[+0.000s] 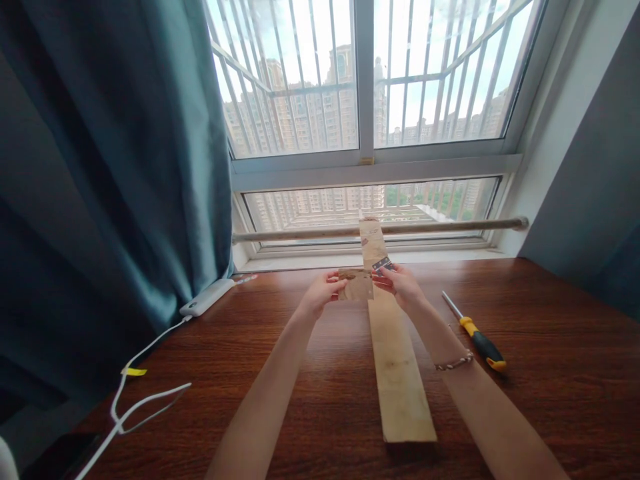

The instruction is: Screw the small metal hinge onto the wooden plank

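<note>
Head view: Your left hand (pixel 319 293) is closed in a pinch on the left edge of a small wooden piece (pixel 356 287). Your right hand (pixel 405 285) is closed on a dark perforated plate (pixel 383 265), with its fingertips at the right edge of the same piece; whether they also grip the piece cannot be determined. The small wooden piece is located between your hands, in front of a long board (pixel 400 373) as seen from your position. The long board runs from near your side of the table (pixel 335 380) toward the window, its far end overlapping the horizontal rail (pixel 450 227) in view. To the right of your right forearm, a screwdriver (pixel 467 325) lies on the table, shaft toward the window, yellow-and-black handle toward you. At the far left, a white power strip (pixel 207 298) rests beside the curtain (pixel 170 167).
</note>
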Motion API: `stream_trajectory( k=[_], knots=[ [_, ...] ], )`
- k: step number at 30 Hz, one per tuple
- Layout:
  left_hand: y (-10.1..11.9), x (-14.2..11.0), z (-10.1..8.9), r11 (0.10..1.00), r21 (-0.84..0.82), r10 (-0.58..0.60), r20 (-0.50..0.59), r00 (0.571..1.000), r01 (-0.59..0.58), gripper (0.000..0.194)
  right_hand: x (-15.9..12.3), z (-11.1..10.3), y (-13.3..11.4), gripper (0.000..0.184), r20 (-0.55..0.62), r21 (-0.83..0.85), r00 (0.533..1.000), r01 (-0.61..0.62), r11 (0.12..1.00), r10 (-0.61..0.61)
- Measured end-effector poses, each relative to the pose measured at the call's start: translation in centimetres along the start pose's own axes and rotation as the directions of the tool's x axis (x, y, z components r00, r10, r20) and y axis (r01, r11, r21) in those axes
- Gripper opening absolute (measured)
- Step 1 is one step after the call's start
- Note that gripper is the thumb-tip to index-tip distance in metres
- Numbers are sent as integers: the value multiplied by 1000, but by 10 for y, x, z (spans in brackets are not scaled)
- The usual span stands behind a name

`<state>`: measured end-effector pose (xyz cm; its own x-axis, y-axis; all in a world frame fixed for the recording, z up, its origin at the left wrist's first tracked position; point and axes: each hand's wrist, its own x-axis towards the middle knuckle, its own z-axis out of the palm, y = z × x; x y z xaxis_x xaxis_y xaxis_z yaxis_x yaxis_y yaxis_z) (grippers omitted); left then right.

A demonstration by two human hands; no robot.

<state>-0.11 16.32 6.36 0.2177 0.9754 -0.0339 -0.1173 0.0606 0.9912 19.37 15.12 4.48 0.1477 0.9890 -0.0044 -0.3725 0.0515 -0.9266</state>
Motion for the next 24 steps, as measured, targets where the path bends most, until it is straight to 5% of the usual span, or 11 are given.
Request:
stream_trajectory(
  k=[8,13,24],
  knots=[
    [-5,4,-10,989,143,-47,13,999,45,29,4,-22,-15,28,-19,-103,999,-48,993,46],
    [-24,17,-7,999,35,-39,-47,998,41,28,5,-16,-1,30,32,-219,998,-44,975,52],
    [-35,19,5,974,-224,-52,-66,996,36,28,5,-3,15,35,114,-7,993,-32,999,32]
  ],
)
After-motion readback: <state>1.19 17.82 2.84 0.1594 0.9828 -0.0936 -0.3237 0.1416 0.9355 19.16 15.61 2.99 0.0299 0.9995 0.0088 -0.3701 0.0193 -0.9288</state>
